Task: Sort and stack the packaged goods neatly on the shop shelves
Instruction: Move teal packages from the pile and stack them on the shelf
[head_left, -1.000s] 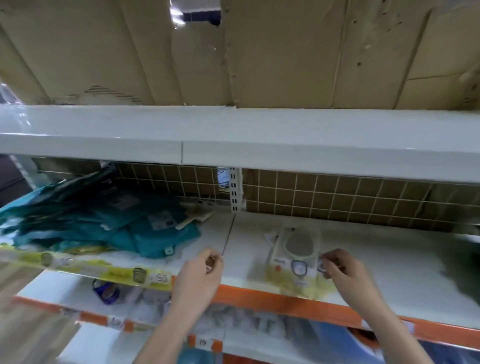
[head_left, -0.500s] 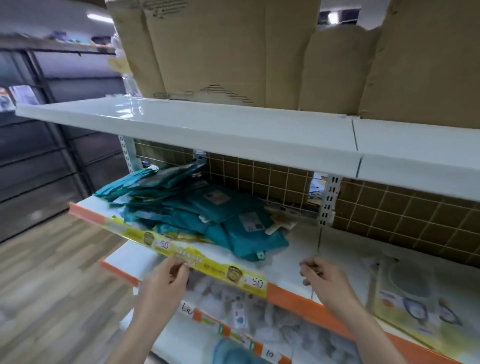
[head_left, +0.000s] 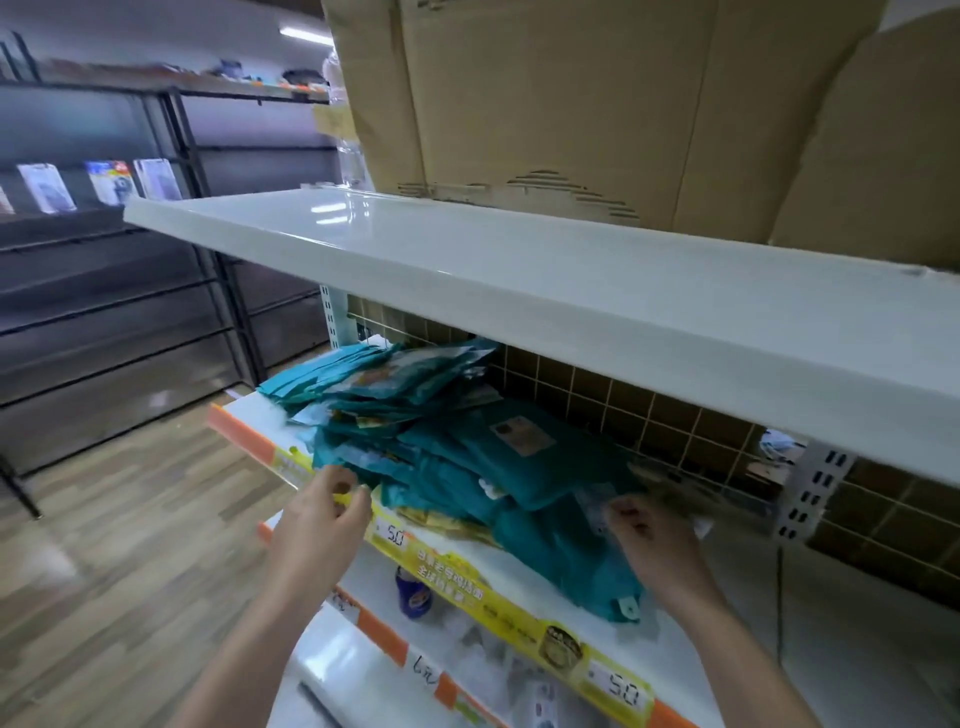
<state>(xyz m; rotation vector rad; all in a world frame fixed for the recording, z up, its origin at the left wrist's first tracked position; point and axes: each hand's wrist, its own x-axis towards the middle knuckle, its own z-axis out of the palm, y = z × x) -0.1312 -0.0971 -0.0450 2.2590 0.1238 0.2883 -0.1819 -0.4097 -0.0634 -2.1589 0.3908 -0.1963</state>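
The pile of teal packets (head_left: 457, 457) lies loose and askew on the middle shelf (head_left: 519, 558), spread from the left end toward the centre, with some packets fanned out at the far left and one large packet overhanging toward the near edge. Both hands have shifted left within the last second, away from the flat yellow-and-white package further right on this shelf, which is no longer in view. The left hand (head_left: 324, 525) is now at the near edge of the pile, fingers curled with thumb and forefinger closing at the packets' lip just above the yellow price strip (head_left: 498, 597); whether it has actually gripped a packet cannot be told. The right hand (head_left: 652, 540) is at the pile's right side, fingers bent over the edge of a packet; blur prevents confirming a hold. Judgement: work has transferred to this pile, which is not yet squared, so the stacking is at an early stage. Above, a white upper shelf (head_left: 519, 275) carries cardboard boxes (head_left: 571, 104); below, a lower shelf holds a small blue jar (head_left: 413, 592).
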